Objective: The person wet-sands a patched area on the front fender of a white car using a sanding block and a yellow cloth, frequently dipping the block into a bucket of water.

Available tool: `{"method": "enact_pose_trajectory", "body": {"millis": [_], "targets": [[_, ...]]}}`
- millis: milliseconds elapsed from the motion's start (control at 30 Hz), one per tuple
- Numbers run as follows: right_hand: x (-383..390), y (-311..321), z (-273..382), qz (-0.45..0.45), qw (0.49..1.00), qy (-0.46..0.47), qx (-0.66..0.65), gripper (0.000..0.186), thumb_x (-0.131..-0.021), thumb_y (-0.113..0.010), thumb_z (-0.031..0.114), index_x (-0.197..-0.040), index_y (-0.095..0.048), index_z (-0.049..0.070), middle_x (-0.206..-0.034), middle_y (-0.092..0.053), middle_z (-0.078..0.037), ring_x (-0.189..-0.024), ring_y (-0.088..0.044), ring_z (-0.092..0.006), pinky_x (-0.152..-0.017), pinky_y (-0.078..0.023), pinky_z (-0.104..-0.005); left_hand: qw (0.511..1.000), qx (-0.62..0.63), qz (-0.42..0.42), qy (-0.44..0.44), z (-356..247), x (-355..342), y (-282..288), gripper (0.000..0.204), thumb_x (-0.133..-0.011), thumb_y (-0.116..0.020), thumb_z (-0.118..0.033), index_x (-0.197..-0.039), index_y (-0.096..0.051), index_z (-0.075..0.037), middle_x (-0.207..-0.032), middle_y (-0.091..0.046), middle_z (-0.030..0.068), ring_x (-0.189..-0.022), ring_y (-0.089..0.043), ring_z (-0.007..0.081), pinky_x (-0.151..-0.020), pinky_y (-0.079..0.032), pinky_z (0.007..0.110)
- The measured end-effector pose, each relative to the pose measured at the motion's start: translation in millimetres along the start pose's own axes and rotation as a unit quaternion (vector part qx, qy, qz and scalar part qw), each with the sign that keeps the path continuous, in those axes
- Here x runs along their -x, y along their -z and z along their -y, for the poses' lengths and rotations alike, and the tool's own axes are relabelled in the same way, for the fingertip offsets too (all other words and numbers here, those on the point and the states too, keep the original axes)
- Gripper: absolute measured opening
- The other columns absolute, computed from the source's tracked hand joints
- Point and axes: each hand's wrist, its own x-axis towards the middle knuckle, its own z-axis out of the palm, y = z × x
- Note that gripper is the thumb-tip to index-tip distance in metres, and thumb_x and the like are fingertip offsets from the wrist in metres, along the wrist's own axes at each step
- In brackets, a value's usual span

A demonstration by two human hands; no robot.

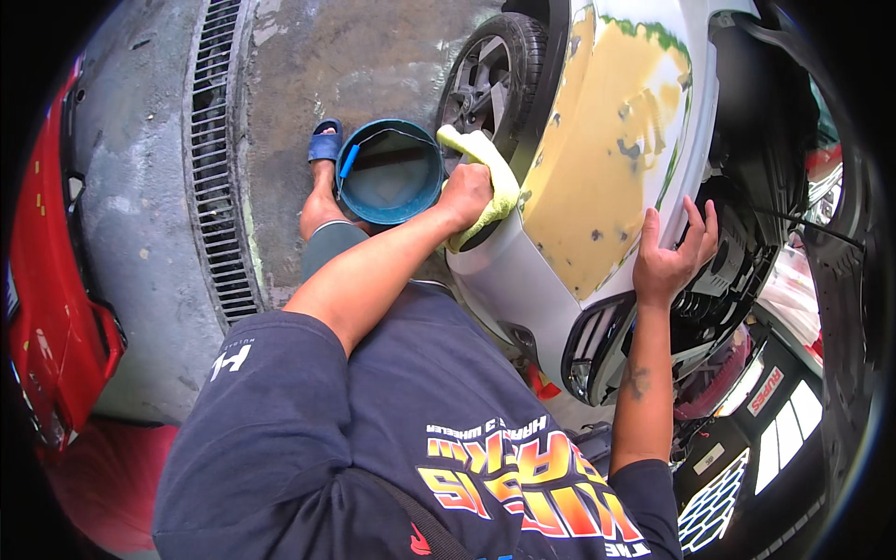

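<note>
My left hand (467, 194) is closed around a yellow-green cloth (499, 177), which hangs over the edge of the car's fender by the wheel arch. The white car fender (607, 140) has a broad tan patch of filler with dark spots and a green-tinged border. My right hand (674, 252) is empty, fingers apart, at the inner edge of the fender beside the open engine bay (737, 257). Just left of my left hand, a blue bucket (392, 201) of cloudy water stands on the floor, its wire handle fitted with a blue grip.
Beyond the bucket is the front wheel (490, 79). The headlight (593, 345) sits below the filler patch. A metal floor grate (215, 159) runs along the left, with a red car (56, 308) farther out. My foot in a blue sandal (325, 142) is beside the bucket. The raised hood (845, 280) edges the right.
</note>
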Motion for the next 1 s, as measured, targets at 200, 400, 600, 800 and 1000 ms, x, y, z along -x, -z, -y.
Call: {"method": "enact_pose_trajectory", "body": {"millis": [200, 400, 600, 800, 1000], "targets": [[2, 2, 2, 0.006, 1.0, -0.019, -0.003, 0.054, -0.083, -0.087, 0.011, -0.133, -0.067, 0.011, -0.153, -0.053, -0.02, -0.143, -0.046, -0.0395, -0.119, -0.037, -0.052, 0.994, -0.001, -0.063, -0.087, 8, -41, -7, 0.022, -0.09, -0.063, -0.013, -0.085, -0.075, 0.006, -0.091, -0.071, 0.0328, -0.089, -0.075, 0.0458, -0.078, -0.058, 0.052], [-6, 1, 4, 0.016, 1.0, -0.015, -0.01, 0.053, -0.083, -0.085, 0.009, -0.133, -0.066, 0.009, -0.151, -0.054, -0.02, -0.141, -0.048, -0.0399, -0.118, -0.039, -0.0516, 0.995, 0.003, -0.056, -0.08, -31, -187, 44, 0.025, -0.086, -0.072, -0.02, -0.091, -0.077, 0.004, -0.1, -0.074, 0.0314, -0.094, -0.077, 0.0422, -0.08, -0.059, 0.049], [-6, 2, 3, 0.033, 0.999, -0.021, -0.007, 0.054, -0.083, -0.083, 0.006, -0.133, -0.063, 0.007, -0.15, -0.055, -0.021, -0.139, -0.05, -0.0414, -0.117, -0.039, -0.0531, 0.971, 0.231, 0.047, 0.031, -22, -153, 30, 0.035, -0.098, -0.062, -0.027, -0.115, -0.077, 0.0, -0.112, -0.078, 0.0246, -0.104, -0.077, 0.0335, -0.089, -0.058, 0.047], [-9, 3, 6, 0.052, 0.998, -0.033, -0.007, 0.056, -0.082, -0.081, 0.003, -0.134, -0.06, 0.006, -0.15, -0.055, -0.022, -0.14, -0.05, -0.0426, -0.117, -0.039, -0.0544, 0.989, 0.138, 0.033, 0.036, -49, -74, 41, 0.024, -0.086, -0.075, -0.019, -0.101, -0.077, 0.0, -0.095, -0.074, 0.0285, -0.094, -0.077, 0.0393, -0.081, -0.057, 0.046], [-13, 3, 6, 0.069, 0.997, -0.037, -0.007, 0.059, -0.08, -0.079, 0.002, -0.135, -0.056, 0.007, -0.15, -0.054, -0.022, -0.139, -0.049, -0.0437, -0.117, -0.038, -0.0559, 0.985, 0.114, 0.123, 0.033, -57, -112, 56, 0.02, -0.081, -0.078, -0.017, -0.089, -0.075, 0.002, -0.091, -0.075, 0.0274, -0.088, -0.077, 0.0404, -0.08, -0.058, 0.045]]}}
